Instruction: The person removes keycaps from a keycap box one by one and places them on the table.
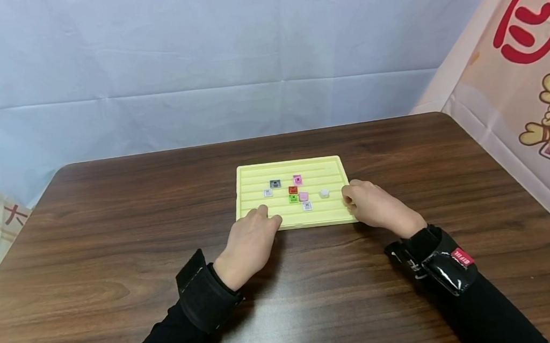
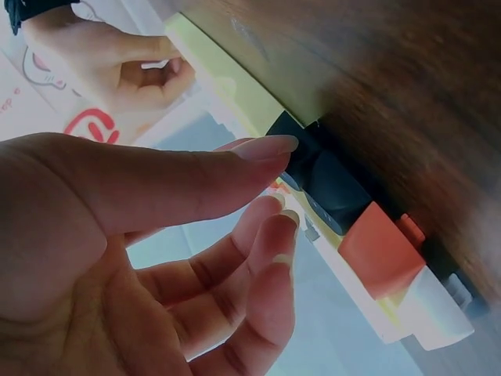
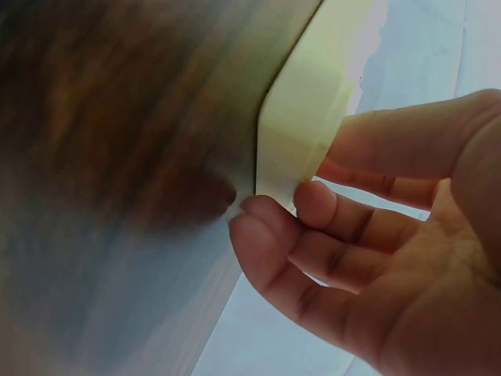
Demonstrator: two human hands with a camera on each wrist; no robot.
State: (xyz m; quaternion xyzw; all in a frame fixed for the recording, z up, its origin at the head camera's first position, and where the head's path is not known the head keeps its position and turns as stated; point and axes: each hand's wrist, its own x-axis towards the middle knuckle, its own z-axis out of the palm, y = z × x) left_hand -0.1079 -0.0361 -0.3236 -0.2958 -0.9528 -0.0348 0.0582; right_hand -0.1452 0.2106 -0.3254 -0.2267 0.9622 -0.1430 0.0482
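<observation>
A pale yellow ridged tray (image 1: 256,173) lies on the brown table. Several small square pieces sit on it, among them a grey one (image 1: 275,183), a red one (image 1: 293,190), a green one (image 1: 294,198) and a whitish one (image 1: 324,193). My right hand (image 1: 377,206) grips the tray's right edge, thumb and curled fingers (image 3: 262,235) at its rim. Over the front left corner, my left hand (image 1: 250,243) hides part of the tray. Beside its thumb (image 2: 266,149), the left wrist view shows black pieces (image 2: 337,192) and an orange one (image 2: 382,251); whether it pinches anything is unclear.
The table (image 1: 116,248) extends around the tray on all sides. A pale blue cloth (image 1: 189,65) hangs behind its far edge, and a printed cloth (image 1: 519,136) hangs along the right side.
</observation>
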